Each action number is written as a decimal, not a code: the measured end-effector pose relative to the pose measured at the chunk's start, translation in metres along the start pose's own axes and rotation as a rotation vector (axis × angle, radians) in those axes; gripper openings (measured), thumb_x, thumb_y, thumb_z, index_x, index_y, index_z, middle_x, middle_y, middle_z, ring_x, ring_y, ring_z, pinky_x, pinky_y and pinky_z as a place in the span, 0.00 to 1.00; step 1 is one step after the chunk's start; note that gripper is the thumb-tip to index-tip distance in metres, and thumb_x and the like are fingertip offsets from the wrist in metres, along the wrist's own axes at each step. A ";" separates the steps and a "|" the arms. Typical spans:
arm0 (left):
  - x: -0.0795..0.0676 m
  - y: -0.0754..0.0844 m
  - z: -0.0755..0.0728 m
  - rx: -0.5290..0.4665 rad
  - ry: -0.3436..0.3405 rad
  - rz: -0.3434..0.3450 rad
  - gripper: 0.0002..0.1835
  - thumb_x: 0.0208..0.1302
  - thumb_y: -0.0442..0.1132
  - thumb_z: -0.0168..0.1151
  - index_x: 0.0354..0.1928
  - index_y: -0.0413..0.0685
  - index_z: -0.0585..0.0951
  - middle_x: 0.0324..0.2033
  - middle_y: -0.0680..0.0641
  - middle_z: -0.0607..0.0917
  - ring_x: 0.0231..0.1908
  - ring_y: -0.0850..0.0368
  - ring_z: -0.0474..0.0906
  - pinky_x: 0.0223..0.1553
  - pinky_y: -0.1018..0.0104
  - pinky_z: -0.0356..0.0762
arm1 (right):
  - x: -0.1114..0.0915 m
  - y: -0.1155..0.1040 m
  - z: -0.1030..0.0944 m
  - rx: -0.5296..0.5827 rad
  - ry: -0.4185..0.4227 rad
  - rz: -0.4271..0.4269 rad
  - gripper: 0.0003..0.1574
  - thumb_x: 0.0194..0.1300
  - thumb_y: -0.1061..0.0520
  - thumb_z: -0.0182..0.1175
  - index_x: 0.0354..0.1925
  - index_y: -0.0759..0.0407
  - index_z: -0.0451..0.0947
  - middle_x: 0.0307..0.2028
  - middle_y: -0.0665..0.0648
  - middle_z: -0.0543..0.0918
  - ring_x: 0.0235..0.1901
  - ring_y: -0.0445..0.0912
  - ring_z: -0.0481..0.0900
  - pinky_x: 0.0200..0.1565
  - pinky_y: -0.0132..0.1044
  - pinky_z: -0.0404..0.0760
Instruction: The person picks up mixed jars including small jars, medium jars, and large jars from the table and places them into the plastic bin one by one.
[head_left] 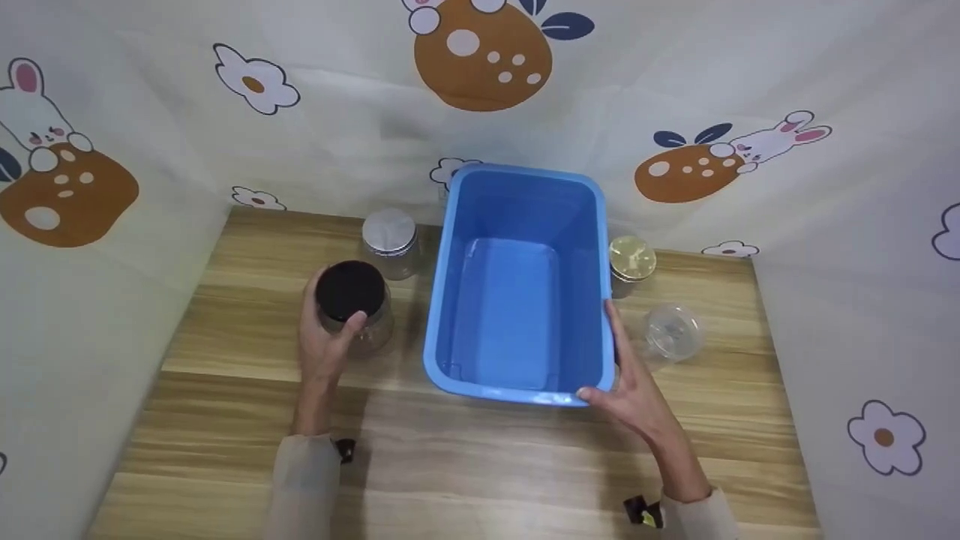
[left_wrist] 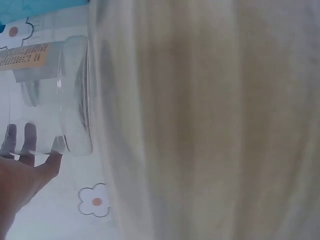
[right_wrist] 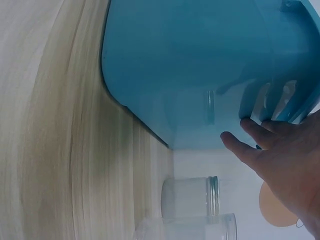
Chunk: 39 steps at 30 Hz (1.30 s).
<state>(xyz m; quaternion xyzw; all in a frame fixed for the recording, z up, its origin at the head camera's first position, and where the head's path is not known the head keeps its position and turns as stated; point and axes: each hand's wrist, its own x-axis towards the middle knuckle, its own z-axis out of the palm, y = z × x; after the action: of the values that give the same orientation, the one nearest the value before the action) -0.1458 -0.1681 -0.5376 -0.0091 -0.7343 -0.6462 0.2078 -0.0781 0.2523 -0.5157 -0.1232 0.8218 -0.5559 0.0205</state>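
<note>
My left hand (head_left: pixel 322 349) grips a clear jar with a black lid (head_left: pixel 350 291), its thumb near the lid's edge. In the left wrist view the jar (left_wrist: pixel 42 100) carries a printed label, and fingertips of the left hand (left_wrist: pixel 25 180) show through its wall. A blue plastic bin (head_left: pixel 517 315) stands upright at mid-table. My right hand (head_left: pixel 634 397) holds its front right corner, thumb over the rim and fingers along the outer side. The right wrist view shows this hand (right_wrist: pixel 285 155) with its fingers against the bin's wall (right_wrist: pixel 180 75).
A jar with a silver lid (head_left: pixel 390 232) stands left of the bin, behind the black-lidded jar. Right of the bin are a jar with a yellowish lid (head_left: pixel 632 259) and a clear container (head_left: pixel 673 334). Patterned cloth (head_left: pixel 345 142) borders the wooden table (head_left: pixel 480 465) behind and at both sides.
</note>
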 end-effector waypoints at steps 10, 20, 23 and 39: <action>0.013 0.016 0.004 0.005 -0.056 0.021 0.44 0.44 0.35 0.69 0.68 0.34 0.68 0.62 0.35 0.76 0.60 0.49 0.71 0.65 0.49 0.61 | 0.000 -0.001 0.002 -0.025 0.008 -0.008 0.77 0.47 0.47 0.77 0.80 0.43 0.37 0.79 0.48 0.41 0.76 0.55 0.41 0.67 0.70 0.47; 0.028 0.030 0.017 0.024 -0.117 0.091 0.45 0.43 0.34 0.74 0.68 0.35 0.69 0.62 0.37 0.77 0.60 0.48 0.72 0.65 0.53 0.63 | 0.003 -0.001 -0.002 -0.049 0.026 -0.038 0.76 0.46 0.49 0.77 0.80 0.47 0.38 0.79 0.53 0.43 0.75 0.57 0.46 0.67 0.70 0.49; 0.030 0.033 0.019 0.047 -0.125 0.102 0.46 0.42 0.33 0.76 0.68 0.34 0.69 0.62 0.37 0.77 0.60 0.49 0.73 0.65 0.58 0.63 | 0.001 0.001 0.000 -0.046 0.029 -0.038 0.77 0.46 0.48 0.77 0.80 0.48 0.38 0.79 0.54 0.44 0.75 0.58 0.47 0.67 0.70 0.49; 0.059 0.034 0.038 0.190 -0.238 0.259 0.50 0.38 0.51 0.82 0.69 0.53 0.72 0.57 0.46 0.79 0.56 0.52 0.74 0.59 0.48 0.70 | 0.000 -0.001 0.002 -0.015 0.024 -0.017 0.76 0.47 0.55 0.76 0.80 0.44 0.36 0.79 0.53 0.41 0.74 0.60 0.49 0.64 0.71 0.56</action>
<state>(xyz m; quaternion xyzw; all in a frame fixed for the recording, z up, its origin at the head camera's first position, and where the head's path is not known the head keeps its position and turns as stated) -0.2010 -0.1412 -0.4897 -0.1599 -0.8041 -0.5363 0.2008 -0.0776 0.2505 -0.5157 -0.1237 0.8249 -0.5515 0.0048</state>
